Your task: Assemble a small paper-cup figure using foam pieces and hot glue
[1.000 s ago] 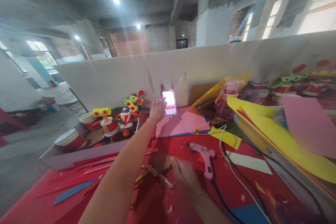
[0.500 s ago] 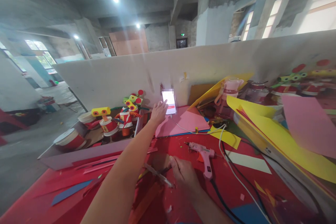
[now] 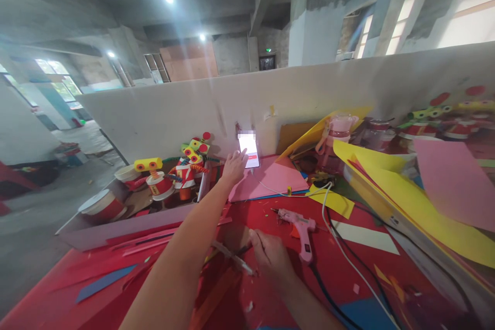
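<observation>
My left hand [image 3: 233, 166] is stretched forward, a fingertip at the lit screen of a phone [image 3: 249, 150] that leans upright against the white partition. It holds nothing, and its fingers are apart. Lower down, my right hand [image 3: 270, 257] lies on the red table, fingers curled and thumb pressed in. Whatever it may hold is hidden. Just left of it lie a translucent stick-like piece [image 3: 234, 258] and a brownish round piece [image 3: 235, 238]. To its right rests a pink hot glue gun [image 3: 299, 227], nozzle pointing left.
Pink paper sheets [image 3: 270, 181] lie under the phone; a white cable [image 3: 266, 186] runs right from it. Paper-cup figures [image 3: 160, 184] stand in a tray at left. Yellow sheets [image 3: 410, 206] and a pink sheet [image 3: 456, 180] fill the right. Paper strips [image 3: 104, 282] lie at front left.
My left fingertip stays at the phone, where the lower part of the screen now looks slightly greyer. My right hand has not visibly moved.
</observation>
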Motion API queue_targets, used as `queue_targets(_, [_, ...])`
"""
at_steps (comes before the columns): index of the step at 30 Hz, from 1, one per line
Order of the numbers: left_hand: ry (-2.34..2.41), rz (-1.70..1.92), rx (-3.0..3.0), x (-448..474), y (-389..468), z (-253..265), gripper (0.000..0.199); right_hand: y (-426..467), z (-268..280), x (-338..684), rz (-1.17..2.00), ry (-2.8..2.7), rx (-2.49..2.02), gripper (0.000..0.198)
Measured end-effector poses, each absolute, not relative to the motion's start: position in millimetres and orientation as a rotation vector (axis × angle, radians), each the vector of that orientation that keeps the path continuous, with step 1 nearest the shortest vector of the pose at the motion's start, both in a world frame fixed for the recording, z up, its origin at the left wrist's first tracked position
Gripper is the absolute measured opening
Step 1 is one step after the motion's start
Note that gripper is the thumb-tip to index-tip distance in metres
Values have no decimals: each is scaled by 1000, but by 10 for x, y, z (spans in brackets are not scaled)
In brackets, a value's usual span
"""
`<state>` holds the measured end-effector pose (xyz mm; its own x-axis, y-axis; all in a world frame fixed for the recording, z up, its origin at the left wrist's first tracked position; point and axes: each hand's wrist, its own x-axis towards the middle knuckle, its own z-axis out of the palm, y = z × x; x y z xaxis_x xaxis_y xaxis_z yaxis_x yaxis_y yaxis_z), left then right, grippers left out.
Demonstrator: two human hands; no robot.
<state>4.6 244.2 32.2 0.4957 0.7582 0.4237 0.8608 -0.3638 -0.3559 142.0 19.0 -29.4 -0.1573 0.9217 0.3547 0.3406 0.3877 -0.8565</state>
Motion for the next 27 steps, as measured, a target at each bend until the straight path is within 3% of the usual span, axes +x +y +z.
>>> queue_targets(21, [-1340,-259,-2175,121,2472,353,48,196,-305,1422,792,-1711,-1111,53])
queue_targets(27, [-1313,-261,-2190,129,2404,304,39,186,-295,1421,763,-1716,-1119,53])
